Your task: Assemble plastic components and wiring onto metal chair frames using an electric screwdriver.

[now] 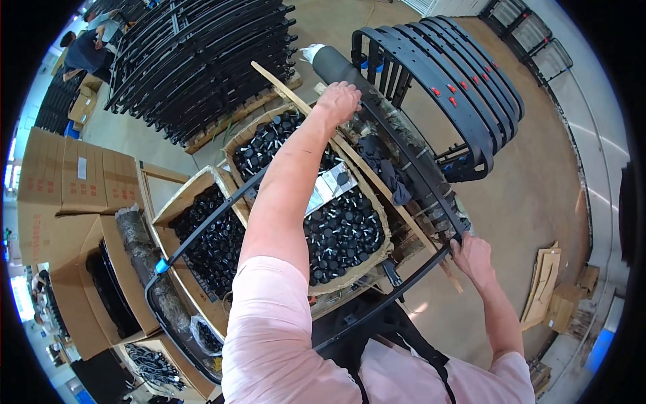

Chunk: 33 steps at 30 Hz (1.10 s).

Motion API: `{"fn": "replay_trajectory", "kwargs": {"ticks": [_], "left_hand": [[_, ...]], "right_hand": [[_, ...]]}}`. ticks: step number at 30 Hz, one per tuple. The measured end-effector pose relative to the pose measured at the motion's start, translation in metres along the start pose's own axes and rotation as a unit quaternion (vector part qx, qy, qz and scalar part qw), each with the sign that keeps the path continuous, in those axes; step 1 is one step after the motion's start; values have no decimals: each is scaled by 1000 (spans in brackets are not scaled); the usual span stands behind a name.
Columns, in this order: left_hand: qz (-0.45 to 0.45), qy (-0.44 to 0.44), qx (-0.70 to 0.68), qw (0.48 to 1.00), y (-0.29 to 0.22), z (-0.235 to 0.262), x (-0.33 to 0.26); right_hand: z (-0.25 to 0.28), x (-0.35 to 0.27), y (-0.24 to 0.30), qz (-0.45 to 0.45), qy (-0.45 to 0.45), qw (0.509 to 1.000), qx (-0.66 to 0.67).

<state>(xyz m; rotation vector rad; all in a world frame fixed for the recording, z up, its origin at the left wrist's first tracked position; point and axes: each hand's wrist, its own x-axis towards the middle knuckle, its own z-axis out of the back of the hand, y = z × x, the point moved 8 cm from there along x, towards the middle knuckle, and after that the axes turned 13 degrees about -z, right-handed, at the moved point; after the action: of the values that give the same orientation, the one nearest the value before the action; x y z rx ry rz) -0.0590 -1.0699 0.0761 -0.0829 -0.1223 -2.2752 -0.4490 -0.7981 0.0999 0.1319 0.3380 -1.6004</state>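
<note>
Nearest the camera, a pink sleeve fills the lower middle of the view, and from it the left arm stretches far forward over two cardboard boxes heaped with small black caps. To its right, the right hand closes its fingers around the near corner of a thin black tube frame, a long hoop with rounded corners and a blue clip on its far-left bend. The frame lies tilted across the boxes, its near rail running from that bend to the right hand.

Farther out, the left hand rests palm-down, fingers curled, on the frame's far end beside a dark grey roll; whether it truly grips is hard to tell. To handle the frame well, both hands probably need to move together, keeping the long rails level so they clear the wooden slat and box rims.

Beyond stand a curved black rack and stacked black frames.
</note>
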Motion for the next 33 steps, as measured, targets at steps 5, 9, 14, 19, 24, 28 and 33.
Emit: {"fn": "replay_trajectory", "kwargs": {"ticks": [5,9,14,19,24,28,33], "left_hand": [[58,-204,-32,977,-58,41,-14],[94,-238,-182,949,-134,3,-89],[440,-250,-184,843,-81,-69,-175],[513,-133,-208,822,-45,-108,-176],[582,8,-306,753,-40,-128,-156],[624,-36,-350,698,-21,-154,-174],[659,-113,-480,568,-34,-162,-163]], "right_hand": [[-4,0,-20,-25,20,999,2],[-4,-2,-17,-23,8,999,26],[-1,-5,-17,-16,-16,999,35],[0,-2,-8,1,-7,999,41],[-2,-5,-18,-9,-11,999,41],[-7,-3,-10,8,-10,999,49],[-11,-6,-23,-5,-19,998,53]]}}
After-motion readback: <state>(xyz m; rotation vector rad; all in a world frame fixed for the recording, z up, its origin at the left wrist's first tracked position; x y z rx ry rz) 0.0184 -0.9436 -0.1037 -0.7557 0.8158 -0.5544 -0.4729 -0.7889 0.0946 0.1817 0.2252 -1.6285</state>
